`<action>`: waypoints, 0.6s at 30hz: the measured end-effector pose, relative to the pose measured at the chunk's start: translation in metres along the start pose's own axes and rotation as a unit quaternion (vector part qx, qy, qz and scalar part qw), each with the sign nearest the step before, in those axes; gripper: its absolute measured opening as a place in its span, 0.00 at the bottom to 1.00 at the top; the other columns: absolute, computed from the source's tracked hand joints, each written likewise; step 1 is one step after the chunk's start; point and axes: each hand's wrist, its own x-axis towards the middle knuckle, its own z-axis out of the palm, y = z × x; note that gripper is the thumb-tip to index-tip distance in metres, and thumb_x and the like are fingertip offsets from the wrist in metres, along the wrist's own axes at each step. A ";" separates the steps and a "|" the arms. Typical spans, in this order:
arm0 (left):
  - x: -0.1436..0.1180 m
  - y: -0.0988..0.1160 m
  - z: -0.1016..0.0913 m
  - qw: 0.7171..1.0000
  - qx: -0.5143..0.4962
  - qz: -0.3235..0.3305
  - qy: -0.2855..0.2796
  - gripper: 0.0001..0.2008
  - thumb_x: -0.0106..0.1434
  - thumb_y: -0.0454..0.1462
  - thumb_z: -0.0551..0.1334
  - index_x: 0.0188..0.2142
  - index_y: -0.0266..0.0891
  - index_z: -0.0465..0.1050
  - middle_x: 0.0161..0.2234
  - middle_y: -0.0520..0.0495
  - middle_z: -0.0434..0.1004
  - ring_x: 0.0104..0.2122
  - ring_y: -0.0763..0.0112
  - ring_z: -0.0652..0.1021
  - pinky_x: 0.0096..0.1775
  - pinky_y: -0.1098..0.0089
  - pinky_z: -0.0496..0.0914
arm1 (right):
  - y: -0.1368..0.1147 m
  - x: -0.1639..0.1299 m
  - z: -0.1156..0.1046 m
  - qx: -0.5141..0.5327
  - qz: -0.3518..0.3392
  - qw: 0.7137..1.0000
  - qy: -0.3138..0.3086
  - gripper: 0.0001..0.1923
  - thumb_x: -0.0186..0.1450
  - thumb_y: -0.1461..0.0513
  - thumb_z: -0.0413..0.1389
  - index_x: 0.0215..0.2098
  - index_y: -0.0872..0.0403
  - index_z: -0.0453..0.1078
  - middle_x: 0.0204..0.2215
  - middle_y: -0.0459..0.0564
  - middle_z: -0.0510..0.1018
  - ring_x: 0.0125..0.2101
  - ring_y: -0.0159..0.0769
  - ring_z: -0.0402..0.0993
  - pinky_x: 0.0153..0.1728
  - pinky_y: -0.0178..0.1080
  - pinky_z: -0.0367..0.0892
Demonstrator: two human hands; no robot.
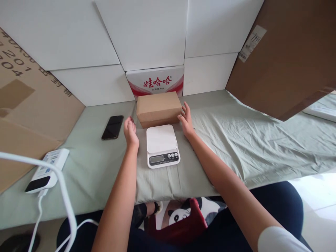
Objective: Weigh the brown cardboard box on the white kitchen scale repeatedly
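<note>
A closed brown cardboard box (159, 106) lies on the green cloth, just behind a white kitchen scale (161, 140) with a small display and round buttons. My left hand (131, 132) is upright to the left of the scale, its palm turned inward and its fingers slightly curled with nothing in them. A gap separates it from the box. My right hand (186, 120) is at the box's right end with fingers spread; the fingertips are at or very near the box's edge, and I cannot tell whether they touch.
A black phone (112, 127) lies left of my left hand. Farther left are a white power bank (48, 170) with a cable and a large carton (31, 105). White boxes (147, 31) and a printed carton (156, 81) stand behind. Another big brown carton (286, 59) leans at the right.
</note>
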 end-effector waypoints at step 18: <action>-0.006 0.005 0.006 1.000 -0.006 0.003 0.001 0.38 0.63 0.63 0.55 0.63 0.40 0.68 0.68 0.32 0.65 0.69 0.56 0.66 0.67 0.57 0.60 | -0.002 0.002 0.001 -0.013 -0.006 1.000 -0.001 0.39 0.62 0.48 0.56 0.69 0.46 0.53 0.73 0.51 0.59 0.73 0.48 0.53 0.71 0.56 0.55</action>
